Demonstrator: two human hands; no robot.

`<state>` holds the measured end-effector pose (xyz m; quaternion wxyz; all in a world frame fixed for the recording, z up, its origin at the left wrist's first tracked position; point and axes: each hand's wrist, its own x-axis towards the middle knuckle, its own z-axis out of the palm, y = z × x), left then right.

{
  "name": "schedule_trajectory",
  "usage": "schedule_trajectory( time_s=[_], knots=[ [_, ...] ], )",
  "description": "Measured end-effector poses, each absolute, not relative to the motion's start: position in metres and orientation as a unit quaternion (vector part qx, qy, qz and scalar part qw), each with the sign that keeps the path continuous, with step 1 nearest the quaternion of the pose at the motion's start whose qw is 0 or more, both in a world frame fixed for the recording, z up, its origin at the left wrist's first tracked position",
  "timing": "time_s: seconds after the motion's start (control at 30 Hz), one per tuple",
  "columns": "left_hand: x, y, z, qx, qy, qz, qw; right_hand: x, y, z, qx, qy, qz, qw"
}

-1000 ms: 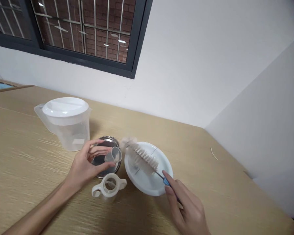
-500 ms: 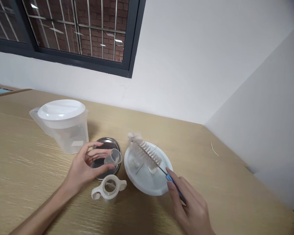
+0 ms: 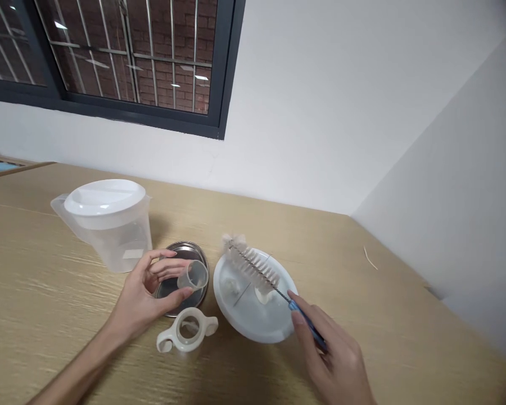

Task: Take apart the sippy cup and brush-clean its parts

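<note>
My left hand (image 3: 154, 289) is closed on a small clear plastic cup (image 3: 195, 275), tipped so that its mouth faces right, above a round metal tray (image 3: 177, 304). In my right hand (image 3: 331, 349) is a bottle brush (image 3: 257, 270), held by its blue handle with the white bristles pointing up and left. The bristles are over a pale bowl (image 3: 253, 329), in which lie a thin rod and some small whitish pieces I cannot make out clearly. A white two-handled bottle (image 3: 188, 332) stands uncapped just below the tray.
At the left is a translucent pitcher (image 3: 113, 236) with a white lid. A thin pale strip (image 3: 370, 257) lies on the wooden table at the right. Behind the table rise a white wall (image 3: 299, 112) and a dark-framed barred window (image 3: 130, 56).
The whole scene sits slightly lower in view. The cup has turned a little in my left hand; the brush stays over the bowl, nearly unmoved.
</note>
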<state>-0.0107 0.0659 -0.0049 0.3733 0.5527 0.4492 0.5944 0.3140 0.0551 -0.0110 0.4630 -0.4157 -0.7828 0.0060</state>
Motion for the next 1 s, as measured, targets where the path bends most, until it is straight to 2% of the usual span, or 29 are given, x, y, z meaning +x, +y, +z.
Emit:
schedule_trajectory(
  time_s=[0.3, 0.43, 0.77, 1.0],
  knots=[
    [-0.011, 0.068, -0.007, 0.568, 0.448, 0.563, 0.4, 0.31, 0.049, -0.015, -0.338, -0.833, 0.033, 0.437],
    [-0.011, 0.068, -0.004, 0.54, 0.431, 0.564, 0.453, 0.309, 0.05, -0.018, -0.335, -0.841, 0.012, 0.425],
    [-0.011, 0.063, 0.011, 0.534, 0.435, 0.52, 0.505, 0.314, 0.051, -0.011, -0.398, -0.781, -0.013, 0.481],
    [-0.01, 0.063, 0.007, 0.529, 0.442, 0.499, 0.524, 0.314, 0.049, -0.008, -0.355, -0.826, 0.064, 0.432]
  ],
)
